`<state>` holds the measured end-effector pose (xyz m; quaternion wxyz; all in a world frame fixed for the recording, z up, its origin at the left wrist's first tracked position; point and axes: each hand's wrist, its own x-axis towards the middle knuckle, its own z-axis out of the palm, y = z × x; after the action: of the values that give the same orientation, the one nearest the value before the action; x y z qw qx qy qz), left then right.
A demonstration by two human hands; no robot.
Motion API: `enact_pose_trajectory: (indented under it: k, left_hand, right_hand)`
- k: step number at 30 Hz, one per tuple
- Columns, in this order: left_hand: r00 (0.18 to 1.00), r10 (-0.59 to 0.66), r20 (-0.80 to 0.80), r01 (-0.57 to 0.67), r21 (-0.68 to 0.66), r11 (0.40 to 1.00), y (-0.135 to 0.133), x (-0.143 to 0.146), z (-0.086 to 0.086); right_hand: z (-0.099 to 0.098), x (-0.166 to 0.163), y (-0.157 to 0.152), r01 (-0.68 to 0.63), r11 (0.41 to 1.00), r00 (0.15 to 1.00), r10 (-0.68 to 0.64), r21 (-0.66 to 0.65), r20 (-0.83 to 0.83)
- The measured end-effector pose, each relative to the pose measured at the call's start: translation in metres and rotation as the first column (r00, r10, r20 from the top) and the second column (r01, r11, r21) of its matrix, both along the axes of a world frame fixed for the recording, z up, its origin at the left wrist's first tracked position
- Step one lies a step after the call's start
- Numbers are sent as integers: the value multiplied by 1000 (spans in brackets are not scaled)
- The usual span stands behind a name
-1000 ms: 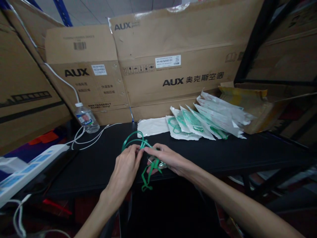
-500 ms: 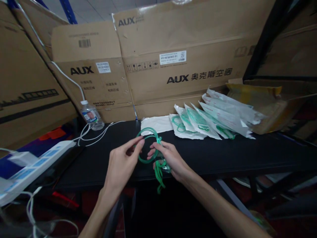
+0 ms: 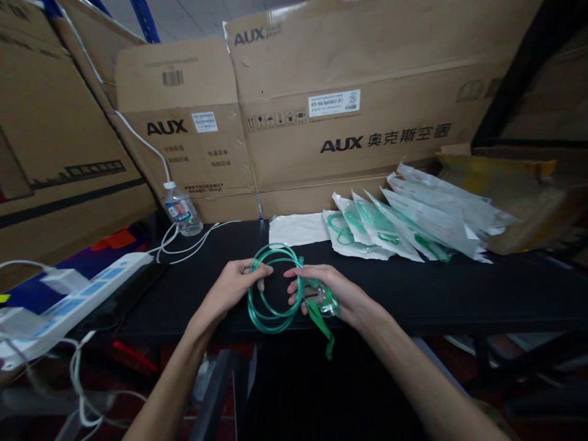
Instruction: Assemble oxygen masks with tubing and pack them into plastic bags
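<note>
A coil of translucent green tubing hangs in loose loops between my two hands, over the black table. My left hand is closed on the coil's left side, with thumb and fingers pinching the loops. On the other side, my right hand holds the tubing's right side together with a clear plastic oxygen mask, which lies partly hidden in the palm. From the mask a green elastic strap dangles below the fingers.
White pouches with green tubing inside lean in a row at the back right, beside an open carton. A flat white pouch lies behind my hands. A bottle, cables and a power strip are at left; large cardboard boxes stand behind.
The tubing coil has loosened into wider loops and hangs lower. My left hand has turned and lowered slightly; the right has shifted a little to the right with the mask. The view has moved slightly.
</note>
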<state>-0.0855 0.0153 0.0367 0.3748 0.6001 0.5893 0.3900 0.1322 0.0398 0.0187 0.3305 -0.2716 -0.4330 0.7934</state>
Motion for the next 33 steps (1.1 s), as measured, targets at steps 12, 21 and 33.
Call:
enact_pose_trajectory:
  k: [12,21,33]
  left_hand:
    - [952,160,260,-183,66,981,14,15,-9]
    - [924,151,351,-170,22,985,9,15,-9]
    - [867,42,496,-127,138,982,21,39,2]
  right_hand:
    - [7,-2,-5,123,991,992,-122,-46,25]
    - [9,-2,0,84,989,982,-103,123,157]
    - [13,-11,4,415,887,903,-429,204,26]
